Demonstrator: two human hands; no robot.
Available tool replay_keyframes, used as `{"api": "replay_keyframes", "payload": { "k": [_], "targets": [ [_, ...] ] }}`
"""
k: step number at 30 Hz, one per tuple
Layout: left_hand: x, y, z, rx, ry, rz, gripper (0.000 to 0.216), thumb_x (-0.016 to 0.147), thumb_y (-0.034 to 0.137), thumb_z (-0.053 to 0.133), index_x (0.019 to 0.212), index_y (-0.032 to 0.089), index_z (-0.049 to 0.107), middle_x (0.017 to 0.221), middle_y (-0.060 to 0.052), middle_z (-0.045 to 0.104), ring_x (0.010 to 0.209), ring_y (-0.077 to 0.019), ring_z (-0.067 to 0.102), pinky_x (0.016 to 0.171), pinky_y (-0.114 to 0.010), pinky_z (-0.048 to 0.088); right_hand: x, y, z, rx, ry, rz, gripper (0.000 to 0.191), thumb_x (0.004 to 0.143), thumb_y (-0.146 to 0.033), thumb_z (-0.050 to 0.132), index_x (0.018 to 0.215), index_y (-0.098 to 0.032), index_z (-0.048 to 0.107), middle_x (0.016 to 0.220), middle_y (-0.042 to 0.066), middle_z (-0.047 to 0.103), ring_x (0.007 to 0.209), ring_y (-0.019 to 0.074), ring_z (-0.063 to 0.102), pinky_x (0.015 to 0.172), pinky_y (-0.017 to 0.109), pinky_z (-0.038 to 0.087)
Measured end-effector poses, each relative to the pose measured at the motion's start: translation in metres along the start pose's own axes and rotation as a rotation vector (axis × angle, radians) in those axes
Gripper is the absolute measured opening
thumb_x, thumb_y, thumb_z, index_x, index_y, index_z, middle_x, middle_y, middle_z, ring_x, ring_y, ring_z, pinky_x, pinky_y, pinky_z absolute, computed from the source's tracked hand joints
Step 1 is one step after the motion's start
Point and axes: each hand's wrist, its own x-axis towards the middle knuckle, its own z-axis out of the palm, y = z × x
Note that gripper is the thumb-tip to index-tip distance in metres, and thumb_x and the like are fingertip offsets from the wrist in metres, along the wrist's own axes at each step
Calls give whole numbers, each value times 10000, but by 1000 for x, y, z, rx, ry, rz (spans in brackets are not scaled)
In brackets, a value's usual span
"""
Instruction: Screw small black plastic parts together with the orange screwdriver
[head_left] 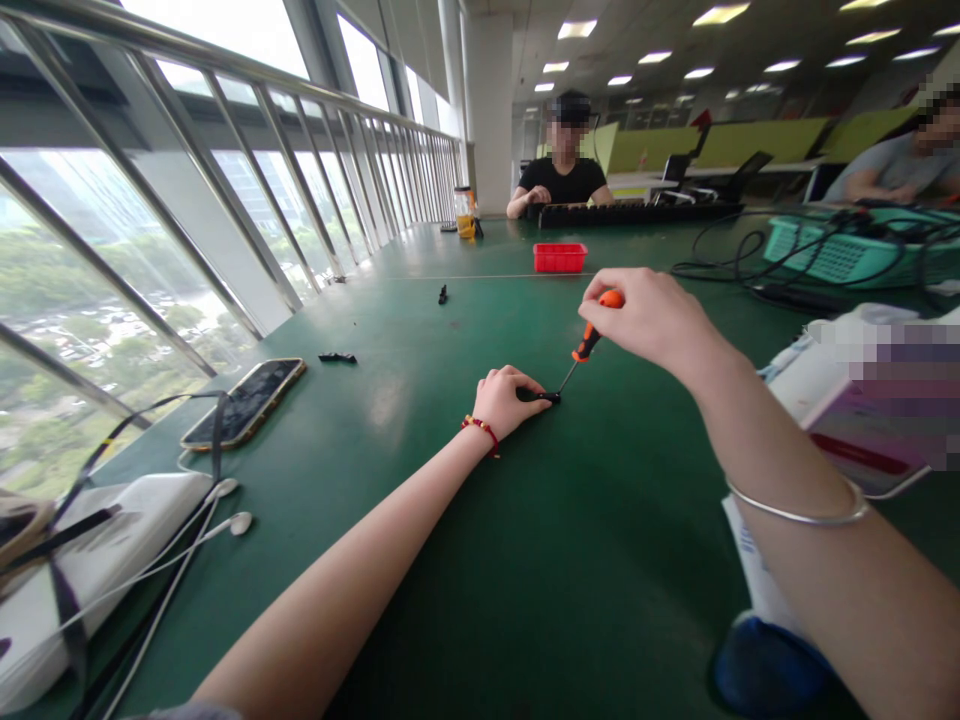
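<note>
My left hand [507, 402] pinches a small black part [541, 396] against the green table [420, 480]; the fingers cover much of it, so its kind is unclear. In my right hand [646, 312] is a screwdriver [588, 340] with an orange and black handle, gripped at the top end. It leans, and its metal tip meets the black part close to my left fingertips. Two similar small black pieces lie apart on the table, one piece [337, 357] near the phone and another piece [442, 294] farther back.
A phone [247, 402], white earphones [238, 522] and a white box-like object [142, 530] lie left. A red bin [560, 258] stands ahead, and a teal basket [832, 250] with cables back right. A person [566, 170] sits opposite; another person [900, 165] sits far right.
</note>
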Motion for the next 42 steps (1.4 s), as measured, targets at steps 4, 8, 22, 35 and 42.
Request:
{"api": "replay_keyframes", "payload": {
  "k": [4, 8, 22, 35, 42],
  "targets": [
    [5, -9, -6, -80, -80, 96, 162, 707, 316, 690, 847, 245, 731, 949, -15, 656, 928, -185, 584, 916, -334, 436, 0, 0, 1, -1, -7, 7, 263, 756, -464, 489, 764, -242, 630, 687, 32, 622, 595, 179, 513, 521, 277, 298],
    [7, -14, -7, -104, -72, 135, 137, 715, 283, 680, 834, 231, 724, 939, -11, 667, 923, -172, 594, 910, -316, 447, 0, 0, 1, 7, -5, 0, 310, 790, -478, 456, 700, -242, 636, 658, 42, 618, 612, 188, 520, 525, 282, 299],
    [6, -14, -5, -70, -44, 142, 124, 717, 291, 672, 808, 219, 717, 932, -19, 668, 907, -174, 594, 897, -320, 456, -1, -1, 1, -18, -3, -18, 278, 749, -446, 501, 917, -256, 615, 761, 34, 647, 638, 198, 543, 538, 282, 311],
    [6, -13, -5, -72, -46, 142, 120, 721, 280, 670, 809, 213, 716, 929, -22, 666, 916, -188, 589, 892, -334, 458, -1, -3, 7, 9, 36, -25, 301, 764, -485, 502, 886, -232, 612, 707, 32, 626, 594, 180, 522, 529, 277, 317],
    [6, -13, -4, -72, -41, 140, 107, 718, 276, 671, 794, 213, 713, 920, -16, 670, 907, -185, 593, 897, -332, 455, -1, -3, 6, 38, 60, -15, 250, 779, -429, 482, 836, -244, 642, 712, 31, 636, 626, 190, 535, 523, 277, 302]
  ]
}}
